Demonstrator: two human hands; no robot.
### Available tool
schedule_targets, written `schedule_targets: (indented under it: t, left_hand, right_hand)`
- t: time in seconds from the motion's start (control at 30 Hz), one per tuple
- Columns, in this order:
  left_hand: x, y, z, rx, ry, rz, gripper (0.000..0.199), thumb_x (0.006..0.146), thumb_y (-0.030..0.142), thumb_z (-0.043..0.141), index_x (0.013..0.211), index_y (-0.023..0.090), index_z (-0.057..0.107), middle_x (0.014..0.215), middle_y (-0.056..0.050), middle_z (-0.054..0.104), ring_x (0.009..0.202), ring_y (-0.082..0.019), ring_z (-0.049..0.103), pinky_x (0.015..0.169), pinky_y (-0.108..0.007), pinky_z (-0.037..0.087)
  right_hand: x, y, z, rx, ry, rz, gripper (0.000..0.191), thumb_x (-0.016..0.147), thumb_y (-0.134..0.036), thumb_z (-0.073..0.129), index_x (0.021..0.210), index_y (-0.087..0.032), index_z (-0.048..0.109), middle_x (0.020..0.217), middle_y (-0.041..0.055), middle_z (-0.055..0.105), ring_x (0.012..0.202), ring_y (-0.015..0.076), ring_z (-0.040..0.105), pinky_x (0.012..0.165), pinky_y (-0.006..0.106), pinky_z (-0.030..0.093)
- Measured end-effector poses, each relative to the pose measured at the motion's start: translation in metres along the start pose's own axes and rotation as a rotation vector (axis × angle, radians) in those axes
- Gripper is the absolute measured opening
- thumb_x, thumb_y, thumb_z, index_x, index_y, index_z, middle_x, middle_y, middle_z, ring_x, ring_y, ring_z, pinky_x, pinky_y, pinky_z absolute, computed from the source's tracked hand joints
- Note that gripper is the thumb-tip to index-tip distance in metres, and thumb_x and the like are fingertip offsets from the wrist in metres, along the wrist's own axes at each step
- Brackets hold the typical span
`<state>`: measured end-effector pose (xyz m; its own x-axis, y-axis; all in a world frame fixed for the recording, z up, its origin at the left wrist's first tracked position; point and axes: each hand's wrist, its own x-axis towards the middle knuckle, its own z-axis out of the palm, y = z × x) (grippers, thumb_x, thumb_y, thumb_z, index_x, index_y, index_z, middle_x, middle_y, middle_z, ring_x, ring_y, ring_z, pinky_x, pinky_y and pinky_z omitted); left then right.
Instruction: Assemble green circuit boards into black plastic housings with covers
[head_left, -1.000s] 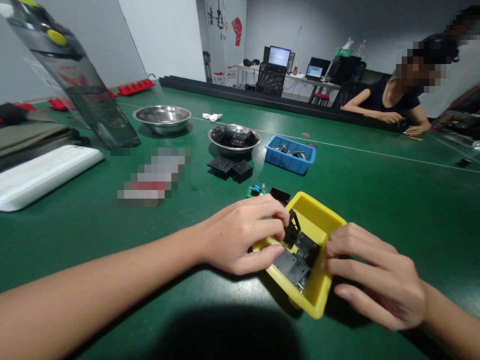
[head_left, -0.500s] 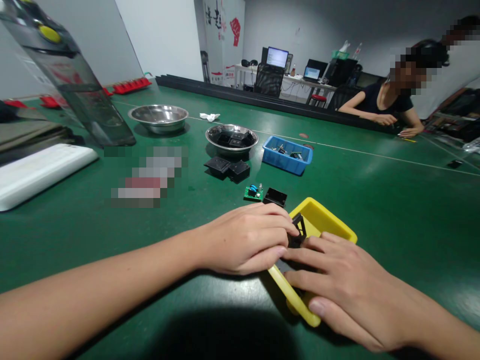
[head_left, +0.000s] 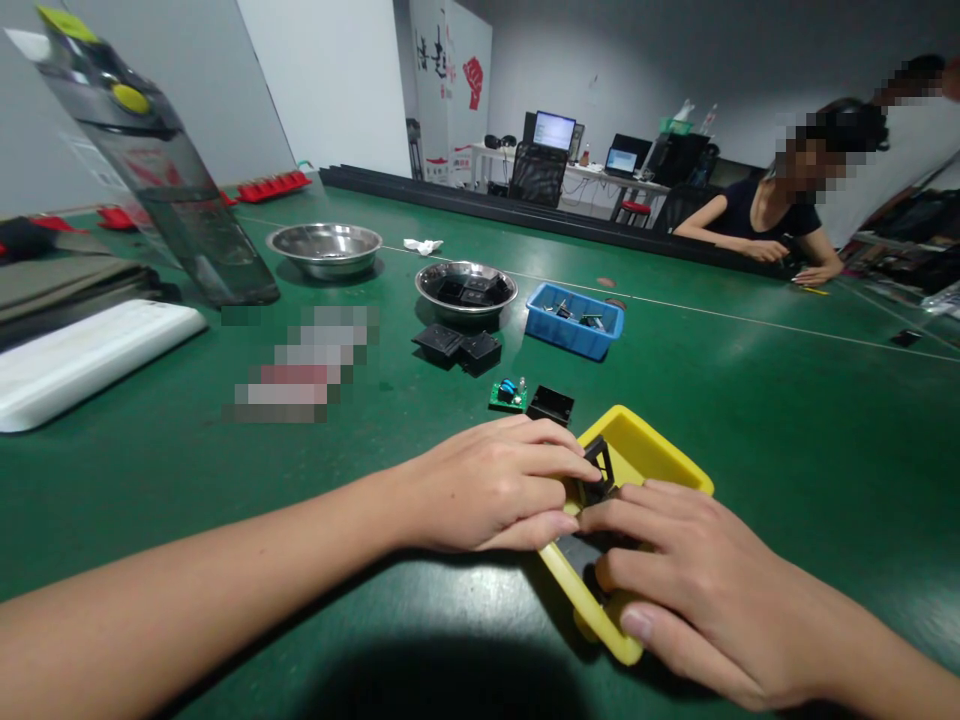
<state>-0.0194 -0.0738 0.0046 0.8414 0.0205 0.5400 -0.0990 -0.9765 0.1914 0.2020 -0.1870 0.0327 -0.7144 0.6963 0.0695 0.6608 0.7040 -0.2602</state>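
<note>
Inside the yellow tray (head_left: 660, 445) lie black plastic parts, partly hidden under my fingers. My left hand (head_left: 491, 485) reaches over the tray's left side. Its fingers are bent against a black plastic frame (head_left: 599, 462) that stands tilted in the tray, and the thumb lies near the rim. My right hand (head_left: 697, 570) comes over the near right side, its fingers bent and apart among the parts and its thumb at the rim. Just beyond the tray are a black plastic case piece (head_left: 551, 404) and a green circuit board (head_left: 508, 397) with a blue coil.
Farther back stand a metal bowl of black parts (head_left: 466, 312), a blue bin of small components (head_left: 574, 338) and another metal bowl (head_left: 326, 262). Two black cases (head_left: 478, 352) lie before the middle bowl. At left are a water bottle (head_left: 187, 220) and a white slab-like object (head_left: 97, 355). A person (head_left: 765, 215) sits opposite.
The fingers of my right hand have drawn back and bent more, baring more of the dark parts in the tray. My left hand has hardly moved. The view has tilted slightly up.
</note>
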Motion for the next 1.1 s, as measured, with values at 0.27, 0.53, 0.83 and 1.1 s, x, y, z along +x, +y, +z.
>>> schedule_targets:
  t: [0.27, 0.53, 0.83, 1.1]
  left_hand:
    - [-0.0004, -0.0006, 0.001, -0.002, -0.02, -0.006, 0.03, 0.1, 0.026, 0.05, 0.081, 0.014, 0.07, 0.12, -0.011, 0.073, 0.116, -0.025, 0.062, 0.103, -0.038, 0.053]
    - [0.0015, 0.0, 0.001, -0.014, -0.002, 0.0, 0.029, 0.1, 0.024, 0.051, 0.08, 0.014, 0.07, 0.118, -0.012, 0.073, 0.114, -0.024, 0.062, 0.101, -0.038, 0.054]
    - [0.0006, 0.0001, 0.0007, -0.009, -0.014, -0.012, 0.028, 0.099, 0.024, 0.052, 0.079, 0.015, 0.07, 0.12, -0.012, 0.072, 0.115, -0.025, 0.062, 0.101, -0.039, 0.054]
    - [0.001, 0.0001, 0.0011, -0.019, -0.004, -0.005, 0.028, 0.099, 0.024, 0.052, 0.078, 0.014, 0.069, 0.117, -0.013, 0.073, 0.114, -0.025, 0.062, 0.101, -0.039, 0.055]
  right_hand:
    - [-0.0044, 0.0014, 0.0036, 0.041, 0.004, 0.03, 0.036, 0.1, -0.038, 0.04, 0.082, -0.02, 0.065, 0.102, 0.009, 0.067, 0.087, 0.0207, 0.059, 0.077, 0.036, 0.045]
    - [-0.0011, -0.0025, -0.0041, 0.014, -0.041, 0.027, 0.034, 0.1, -0.037, 0.045, 0.088, -0.021, 0.072, 0.122, 0.0112, 0.068, 0.102, 0.0239, 0.061, 0.091, 0.039, 0.048]
    - [-0.0032, -0.0018, -0.0016, -0.013, 0.009, 0.056, 0.038, 0.098, -0.041, 0.045, 0.116, -0.022, 0.073, 0.122, 0.013, 0.068, 0.103, 0.0258, 0.065, 0.091, 0.04, 0.051]
    - [-0.0014, -0.004, -0.0036, -0.073, 0.027, 0.045, 0.041, 0.099, -0.041, 0.044, 0.12, -0.019, 0.072, 0.123, 0.0139, 0.072, 0.101, 0.0288, 0.068, 0.087, 0.043, 0.054]
